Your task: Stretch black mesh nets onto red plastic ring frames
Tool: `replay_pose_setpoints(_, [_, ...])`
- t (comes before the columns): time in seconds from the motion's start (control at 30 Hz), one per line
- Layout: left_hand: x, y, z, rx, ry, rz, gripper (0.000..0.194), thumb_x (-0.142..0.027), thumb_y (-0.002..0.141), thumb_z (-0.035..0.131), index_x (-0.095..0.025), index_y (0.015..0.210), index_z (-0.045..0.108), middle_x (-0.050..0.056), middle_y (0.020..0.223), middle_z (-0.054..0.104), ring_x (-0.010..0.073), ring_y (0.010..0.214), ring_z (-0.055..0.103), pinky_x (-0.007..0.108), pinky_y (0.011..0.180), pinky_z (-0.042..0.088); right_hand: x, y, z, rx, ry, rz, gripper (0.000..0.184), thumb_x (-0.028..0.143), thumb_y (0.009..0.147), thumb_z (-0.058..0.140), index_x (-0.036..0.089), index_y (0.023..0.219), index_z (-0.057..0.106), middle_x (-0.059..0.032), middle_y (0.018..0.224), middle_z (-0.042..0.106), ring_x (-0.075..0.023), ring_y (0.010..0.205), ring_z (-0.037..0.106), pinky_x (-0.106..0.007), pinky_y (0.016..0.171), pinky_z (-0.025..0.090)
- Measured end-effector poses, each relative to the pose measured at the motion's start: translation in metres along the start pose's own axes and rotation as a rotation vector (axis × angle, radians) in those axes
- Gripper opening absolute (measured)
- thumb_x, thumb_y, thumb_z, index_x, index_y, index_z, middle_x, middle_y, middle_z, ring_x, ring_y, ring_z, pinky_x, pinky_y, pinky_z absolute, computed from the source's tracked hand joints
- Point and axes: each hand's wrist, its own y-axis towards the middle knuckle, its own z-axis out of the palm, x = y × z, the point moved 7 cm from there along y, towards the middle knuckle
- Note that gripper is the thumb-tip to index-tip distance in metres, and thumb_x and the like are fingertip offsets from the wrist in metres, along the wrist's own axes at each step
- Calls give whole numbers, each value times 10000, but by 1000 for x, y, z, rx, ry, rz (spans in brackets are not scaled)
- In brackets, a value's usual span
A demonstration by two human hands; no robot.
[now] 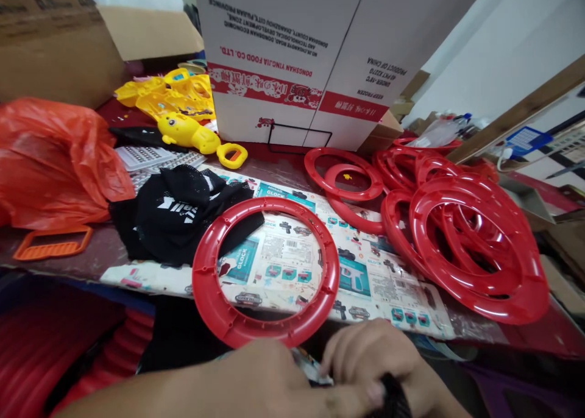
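Note:
Both hands are close together at the bottom of the head view, in front of the table edge. My left hand [274, 375] reaches in from the left, its fingers stretching toward my right wrist, with a fingertip against a dark, band-like thing [393, 396]. My right hand [372, 351] has its fingers curled; what they close on is hidden. A pale, shiny piece [313, 368] shows between the hands, too blurred to name. Just beyond them a red plastic ring [265, 331] lies with its ribbed side up, overhanging the table's near edge.
Several red rings [479, 302] are piled at the right. A white carton [274, 28] stands behind. To the left are black cloth [159, 229], a yellow toy [192, 134], an orange bag [59, 162] and an orange frame [52, 253]. Printed cardboard [365, 284] covers the tabletop.

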Motion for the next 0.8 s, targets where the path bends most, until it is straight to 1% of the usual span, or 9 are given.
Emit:
replay_pose_setpoints(0.1, [38,-15,-51,-289,246,-84,369,-456,957,403,-221,1206,539,94,974,729,225,831,693,318,720,558,1,-9,-16,-236,-42,-91,154,383,854,647,332,945,760,-37,653,648,-153,602,644,-262,597,520])
replay_pose_setpoints(0.13, [69,-23,-66,-342,358,-314,396,-470,953,392,-187,1182,547,129,1058,705,259,940,677,365,799,546,2,-13,-22,-300,-81,-101,146,375,840,665,349,947,761,-37,662,631,-148,591,626,-256,572,502])
replay_pose_setpoints(0.2, [134,-47,-81,-228,603,-841,463,-487,930,398,-108,1119,586,203,1060,662,345,970,649,454,821,516,4,-19,-30,-362,-144,-107,133,360,828,676,366,930,761,-30,654,597,-141,580,592,-252,546,465])
replay_pose_setpoints(0.23, [158,-57,-80,-97,676,-988,488,-492,923,385,-81,1066,605,232,1031,646,376,955,643,467,798,508,5,-19,-32,-361,-161,-93,127,355,830,669,362,917,761,-26,642,584,-137,572,576,-252,542,450])
replay_pose_setpoints(0.33, [191,-64,-72,-3,682,-1062,422,-439,907,397,-87,927,629,206,890,634,370,829,653,436,709,500,8,-14,-29,-248,-170,-40,119,360,827,662,316,891,753,-27,638,589,-133,565,566,-248,553,438])
replay_pose_setpoints(0.5, [179,-51,-48,3,690,-1074,418,-424,904,395,-88,1088,563,202,1001,580,333,774,648,390,625,487,29,5,-14,-23,-144,-56,190,381,866,590,237,772,671,-46,636,638,-151,634,635,-233,636,486])
replay_pose_setpoints(0.6, [157,-37,-44,-118,623,-985,455,-450,916,383,-75,1087,576,227,1065,576,365,903,635,463,752,508,39,22,-3,96,-81,-84,282,393,914,464,212,785,639,-85,704,672,-170,753,672,-244,722,516])
replay_pose_setpoints(0.7, [128,-25,-39,-255,102,-657,519,-543,940,334,-159,1191,577,178,1248,581,333,1186,543,491,1028,418,26,46,-1,110,-149,49,205,292,897,487,193,816,647,-72,765,682,-143,760,649,-235,728,511])
replay_pose_setpoints(0.8, [103,-20,-30,-164,-458,-447,555,-669,868,432,-250,1191,599,98,1151,669,261,1073,631,374,943,515,7,68,-18,-73,-227,160,90,241,835,613,183,792,666,3,666,616,-92,617,556,-188,599,457])
